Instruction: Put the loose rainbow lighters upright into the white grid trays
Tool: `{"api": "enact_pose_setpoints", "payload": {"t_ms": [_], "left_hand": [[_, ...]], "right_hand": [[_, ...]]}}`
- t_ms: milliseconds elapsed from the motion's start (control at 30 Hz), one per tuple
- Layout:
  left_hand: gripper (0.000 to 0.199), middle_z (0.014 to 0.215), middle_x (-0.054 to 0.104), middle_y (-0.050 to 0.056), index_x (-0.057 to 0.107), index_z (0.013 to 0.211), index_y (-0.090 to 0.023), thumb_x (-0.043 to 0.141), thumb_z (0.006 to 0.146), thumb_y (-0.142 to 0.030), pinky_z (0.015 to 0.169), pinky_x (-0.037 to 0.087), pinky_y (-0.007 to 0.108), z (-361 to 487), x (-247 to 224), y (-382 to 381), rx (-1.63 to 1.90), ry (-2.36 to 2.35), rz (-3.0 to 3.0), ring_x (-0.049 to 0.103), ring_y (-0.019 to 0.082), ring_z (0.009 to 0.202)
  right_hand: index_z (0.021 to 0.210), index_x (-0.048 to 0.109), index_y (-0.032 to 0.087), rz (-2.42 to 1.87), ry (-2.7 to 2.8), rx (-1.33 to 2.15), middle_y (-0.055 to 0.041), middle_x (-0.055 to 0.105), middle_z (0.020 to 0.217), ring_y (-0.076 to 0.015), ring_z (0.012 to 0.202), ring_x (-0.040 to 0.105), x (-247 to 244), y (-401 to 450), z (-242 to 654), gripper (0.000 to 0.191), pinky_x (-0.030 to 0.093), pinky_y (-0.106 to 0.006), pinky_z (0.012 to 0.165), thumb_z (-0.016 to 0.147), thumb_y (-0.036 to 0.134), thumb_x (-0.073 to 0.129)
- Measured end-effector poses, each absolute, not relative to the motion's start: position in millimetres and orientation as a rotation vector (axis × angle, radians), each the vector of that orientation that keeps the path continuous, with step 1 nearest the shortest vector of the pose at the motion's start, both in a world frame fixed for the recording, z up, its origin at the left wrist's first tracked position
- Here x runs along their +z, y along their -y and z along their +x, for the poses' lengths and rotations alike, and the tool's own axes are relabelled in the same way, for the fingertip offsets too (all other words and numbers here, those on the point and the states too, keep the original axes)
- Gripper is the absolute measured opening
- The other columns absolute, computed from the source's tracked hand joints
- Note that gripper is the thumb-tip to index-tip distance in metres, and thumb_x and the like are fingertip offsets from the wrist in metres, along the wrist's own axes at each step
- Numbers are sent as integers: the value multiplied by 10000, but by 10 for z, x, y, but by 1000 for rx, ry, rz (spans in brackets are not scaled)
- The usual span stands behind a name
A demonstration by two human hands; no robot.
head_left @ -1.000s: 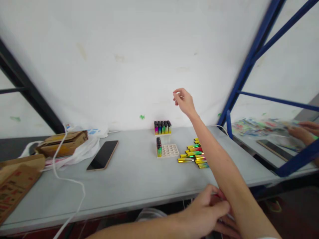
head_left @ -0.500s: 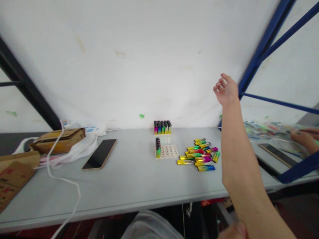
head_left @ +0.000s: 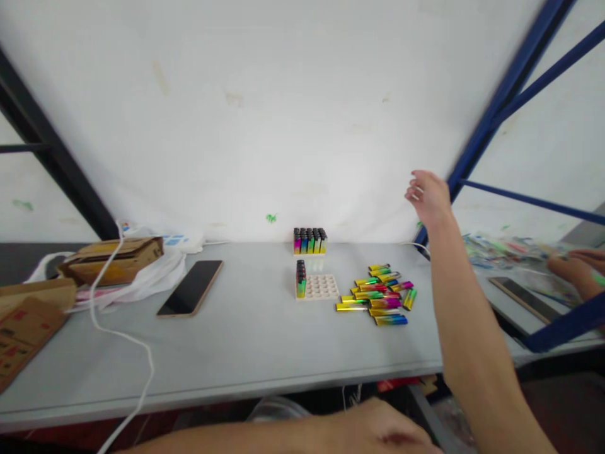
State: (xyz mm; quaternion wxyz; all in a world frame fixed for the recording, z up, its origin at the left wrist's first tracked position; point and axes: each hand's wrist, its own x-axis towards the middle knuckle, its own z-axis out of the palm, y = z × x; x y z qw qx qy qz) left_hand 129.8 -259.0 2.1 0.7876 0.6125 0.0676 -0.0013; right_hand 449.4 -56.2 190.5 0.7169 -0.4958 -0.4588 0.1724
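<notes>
My right hand (head_left: pixel 428 197) is raised in front of the wall, above the right part of the table, fingers loosely curled and apart, holding nothing. My left hand (head_left: pixel 385 429) is low at the bottom edge, by my right forearm; its fingers are hidden. Colourful metallic lighters (head_left: pixel 378 295) lie in a loose pile on the table, left of my right forearm. Beside them a white tray (head_left: pixel 322 287) with round holes has one column of upright lighters (head_left: pixel 301 280) at its left side. Behind it stands a full block of black-topped lighters (head_left: pixel 309 241).
A phone (head_left: pixel 191 289) lies on the grey table (head_left: pixel 236 353). At the left are cardboard boxes (head_left: pixel 113 260), plastic bags and a white cable (head_left: pixel 137 343). Blue frame bars (head_left: pixel 501 107) rise at the right. Beyond them are another person's hands (head_left: pixel 574 271), plastic packaging and another phone (head_left: pixel 524 299).
My right hand has come down a little. My left hand and forearm have moved further into view along the bottom edge. The lighters and tray have not moved.
</notes>
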Motion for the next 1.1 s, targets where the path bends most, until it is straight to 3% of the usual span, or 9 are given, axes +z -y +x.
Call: {"api": "enact_pose_setpoints", "payload": {"t_ms": [100,267,367,467,567,767,867,967,1100], "left_hand": [[604,667,581,-13,627,778,-190,610,918,-778,643,475,271,890,523,2059,248,-303,1591,547,141,632],[359,944,675,44,671,1006,-183,619,962,-535,820,522,323,435,756,1118,1067,-766,1979,633,201,893],[679,1282,633,116,536,1435,-206,709,874,-547,878,541,371,302,480,751,1124,-926,2090,629,257,1099],[1065,1433,552,160,370,1591,-231,865,712,-574,1029,525,487,281,191,578,878,-940,2196,589,335,1256],[1226,1447,557,188,328,1624,-209,953,620,-530,1178,419,563,348,29,507,704,-896,2273,564,387,1317],[1107,1328,664,156,384,1586,-194,934,659,-450,1077,520,521,437,-18,365,648,-888,2241,671,347,1141],[1018,1375,658,152,467,1520,-194,933,655,-458,1092,518,511,388,-54,293,685,-844,2233,666,343,1176],[1005,1312,697,124,465,1526,-188,917,668,-454,1022,560,465,350,-119,212,709,-798,2221,703,305,1088],[960,1323,677,106,469,1527,-180,873,704,-465,916,579,375,374,-34,164,739,-813,2240,706,255,1022]], "right_hand": [[854,694,191,-1278,1238,488,-26,700,709,-157,639,626,1384,732,4481,171,496,-307,639,761,237,830],[1094,804,218,-1854,1960,375,-114,784,1244,-283,1116,739,595,958,4570,270,580,-405,985,845,287,726],[1136,819,220,-1959,2074,250,-116,781,1276,-304,1215,714,356,977,4618,310,536,-427,1097,854,249,693],[1142,823,209,-1958,2088,216,-128,793,1242,-304,1167,735,273,949,4638,307,546,-419,1078,877,239,670],[1132,818,186,-1958,2095,251,-139,817,1146,-299,1039,764,273,911,4636,290,579,-402,987,897,246,658],[915,790,200,-1979,2066,219,-132,819,1000,-302,926,754,302,884,4600,177,579,-383,888,884,342,690],[1059,758,192,-1875,1866,216,-131,801,998,-273,879,737,322,926,4516,326,569,-366,825,959,450,585],[1182,726,167,-1705,1698,313,-57,713,767,-218,677,646,379,967,4295,507,509,-328,661,995,570,480],[1318,667,173,-1450,1501,447,40,543,633,-162,556,480,468,919,3824,620,405,-285,552,926,646,586]]}}
